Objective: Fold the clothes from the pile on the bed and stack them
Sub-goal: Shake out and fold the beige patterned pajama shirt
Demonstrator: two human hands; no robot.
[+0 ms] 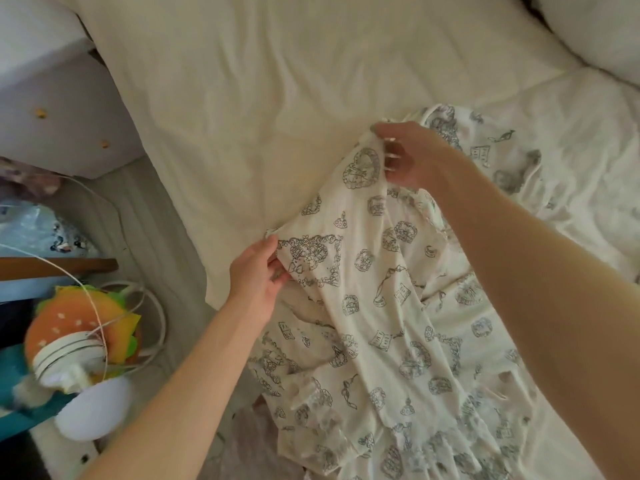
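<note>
On near right of bed (263, 98), printed cloth (381, 323) lay crumpled. Left hand (258, 278) pinched its left edge; right hand (412, 157) pinched far edge. Looked soft, thin, floppy, light; best held by corners.

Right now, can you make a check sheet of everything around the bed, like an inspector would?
Surface: bed with a wrinkled cream sheet.
Job's things: printed cream garment, crumpled and not yet folded, lying on the near right of the bed; no folded stack seen.
Clutter: burger-shaped plush and a white round lamp on the floor side, left.
Grippers: left hand pinches the garment's left edge; right hand grips its upper edge in its fingers.
Cables: white cord loops over the plush.
Surroundings: pale drawer unit far left; white pillow top right.
</note>
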